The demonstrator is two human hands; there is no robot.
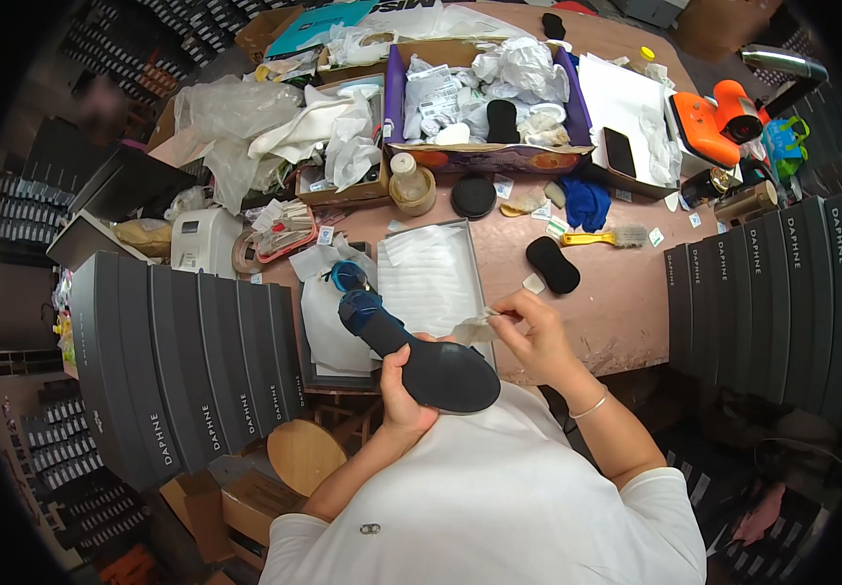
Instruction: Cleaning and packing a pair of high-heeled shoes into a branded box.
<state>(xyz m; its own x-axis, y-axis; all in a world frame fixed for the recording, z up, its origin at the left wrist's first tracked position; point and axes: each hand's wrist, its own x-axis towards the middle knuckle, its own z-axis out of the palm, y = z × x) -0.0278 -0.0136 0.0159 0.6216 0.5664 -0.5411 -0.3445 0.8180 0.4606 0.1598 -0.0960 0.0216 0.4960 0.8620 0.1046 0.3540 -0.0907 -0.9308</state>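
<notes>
A sandal [452,378] with a black sole and shiny dark blue straps is tilted in front of my body, its sole facing up. My left hand [405,395] is closed round the sandal's side, thumb on the sole. Between the fingertips of my right hand [540,336] is a thin pale piece of cloth or paper [474,331], held at the sandal's far edge. Beyond the sandal lies an open grey shoebox [484,273] lined with white tissue paper [428,283].
Stacked dark grey shoeboxes [182,375] flank me at left, with more shoeboxes [777,302] at right. Across the table are a black sponge [552,265], a yellow-handled brush [591,237], a blue cloth [587,202], a bottle [405,174] and a purple box [484,156] full of crumpled paper.
</notes>
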